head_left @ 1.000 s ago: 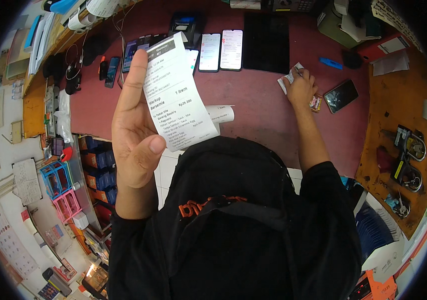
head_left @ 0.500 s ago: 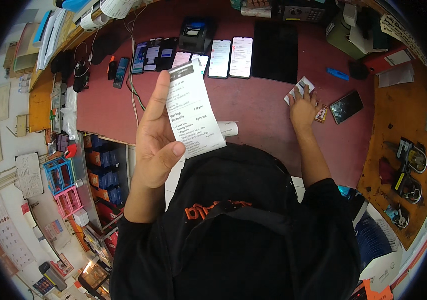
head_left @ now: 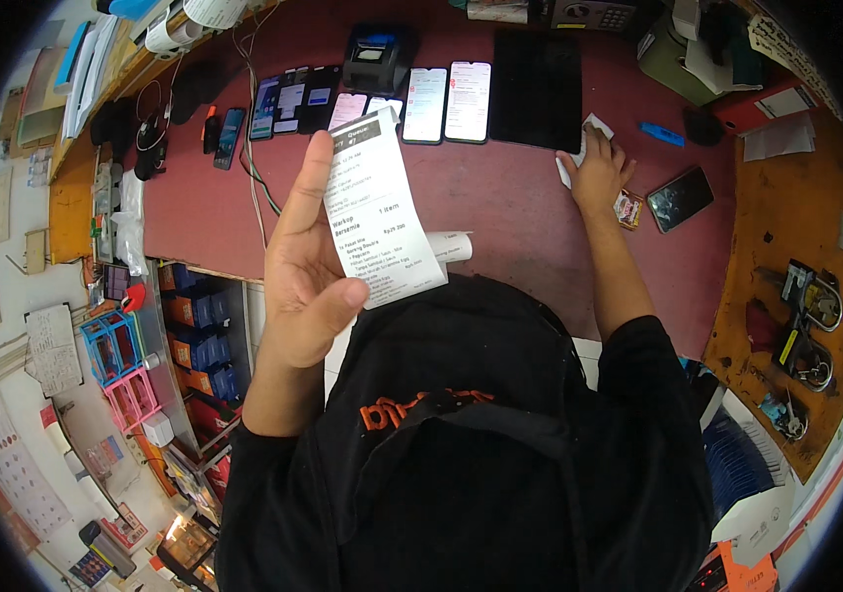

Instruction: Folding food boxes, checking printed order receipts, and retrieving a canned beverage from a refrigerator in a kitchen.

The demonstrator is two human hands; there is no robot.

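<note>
A long printed paper receipt [head_left: 382, 212] is pinched in my left hand [head_left: 308, 266], thumb in front and a finger raised along its left edge. It is held up over the near edge of the red desk, its lower end curling. My right hand [head_left: 599, 178] lies over a small white piece of paper [head_left: 565, 168] on the desk, fingers apart and pressing on it; the hand hides most of the paper. Against my right wrist lies a small red and yellow packet [head_left: 627, 209]. A dark smartphone [head_left: 680, 198] rests to its right.
Two lit phones [head_left: 425, 104] and several other phones stand in a row beside a black receipt printer [head_left: 378, 59]. Right of them lies a flat black panel [head_left: 536, 91]. A blue lighter-like object [head_left: 662, 134] is beyond my right hand. Padlocks [head_left: 806, 335] sit on the right wooden ledge.
My right hand has slid a little farther away over the desk, with the small white paper under it. The receipt stays in my left hand, nearly still.
</note>
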